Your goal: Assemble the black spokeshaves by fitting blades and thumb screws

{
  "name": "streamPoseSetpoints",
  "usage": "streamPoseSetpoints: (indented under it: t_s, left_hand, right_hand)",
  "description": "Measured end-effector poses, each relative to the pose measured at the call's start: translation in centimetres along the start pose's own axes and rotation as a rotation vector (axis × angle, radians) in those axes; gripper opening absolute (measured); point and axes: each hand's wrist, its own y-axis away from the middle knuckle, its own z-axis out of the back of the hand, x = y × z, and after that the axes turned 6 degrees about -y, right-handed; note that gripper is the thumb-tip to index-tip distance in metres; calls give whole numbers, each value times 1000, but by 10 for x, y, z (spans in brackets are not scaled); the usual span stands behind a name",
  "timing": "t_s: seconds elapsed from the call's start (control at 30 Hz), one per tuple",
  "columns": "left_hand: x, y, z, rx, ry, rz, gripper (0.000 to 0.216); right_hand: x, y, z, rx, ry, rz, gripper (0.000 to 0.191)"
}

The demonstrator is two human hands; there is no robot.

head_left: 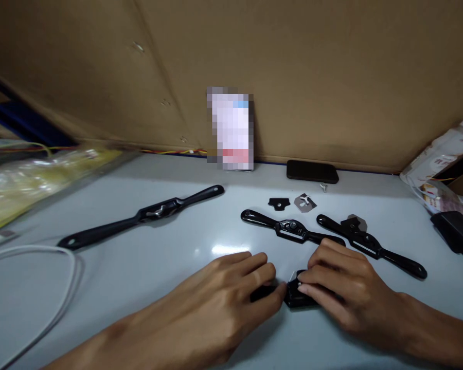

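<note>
My left hand (231,288) and my right hand (339,280) meet low on the white table (146,277), fingers curled around a small black metal part (297,295) with a bright edge. Both hands press on it; most of it is hidden under my fingers. Just beyond my right hand lies a black spokeshave (291,229). A second black spokeshave (370,245) lies to its right with a loose blade piece on it. A third, assembled spokeshave (146,216) lies at the left, slanted. A black cap plate (279,204) and a silver blade with a wing screw (304,202) rest further back.
A cardboard wall (293,61) closes the back. A dark phone (312,171) lies flat at its foot, a blurred card (231,128) leans beside it. Plastic packaging (34,180) sits left, a white cable (54,298) loops below it. Bags (440,164) and a black object (457,234) stand right.
</note>
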Motion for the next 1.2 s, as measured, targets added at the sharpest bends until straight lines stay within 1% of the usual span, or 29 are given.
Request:
streamPoseSetpoints:
  t_s: [0.07, 0.2, 0.3, 0.37, 0.43, 0.53, 0.63, 0.67, 0.73, 0.8, 0.93, 1.0, 1.07, 1.1, 1.2]
  left_hand:
    - [-2, -1, -1, -17, 16, -7, 35]
    - [-7, -2, -1, -43, 51, -4, 35]
    - [-9, -2, 0, -17, 68, 11, 38]
    - [-10, -1, 1, 6, 79, 24, 39]
    - [-11, -1, 0, 18, 98, 35, 36]
    - [-11, -1, -4, 18, 119, 67, 24]
    - [-10, -3, -8, -12, 117, 81, 9]
    - [-10, -4, -8, -26, 115, 75, 8]
    - [-10, -5, -9, -40, 112, 64, 13]
    - [-10, -6, -8, -41, 114, 60, 17]
    - [-10, -5, -8, -30, 115, 46, 16]
    - [-10, -4, -8, -23, 109, 41, 15]
    - [-11, -3, -8, -21, 96, 46, 13]
    - [-11, -3, -8, -17, 91, 53, 13]
    - [-12, -3, -8, -14, 102, 55, 12]
  right_hand:
    - [2, -2, -3, -5, -41, -46, 24]
    - [6, -7, -2, 15, -233, -301, 17]
    - [5, -9, 4, 103, -378, -488, 15]
    - [2, -9, 7, 159, -442, -556, 14]
    - [0, -8, 9, 160, -406, -529, 14]
    - [-1, -4, 6, 109, -231, -368, 22]
    - [1, 2, -1, 80, -37, -201, 24]
    - [2, 4, -3, 67, 23, -159, 24]
    - [4, 6, -5, 44, 102, -111, 25]
    - [5, 5, -4, 24, 63, -130, 22]
    - [5, -1, 4, 22, -216, -185, 9]
    - [4, -3, 6, 36, -299, -236, 12]
    - [4, -3, 6, 46, -335, -287, 15]
    - [4, -3, 5, 51, -345, -285, 15]
    - [4, -2, 3, 54, -352, -198, 15]
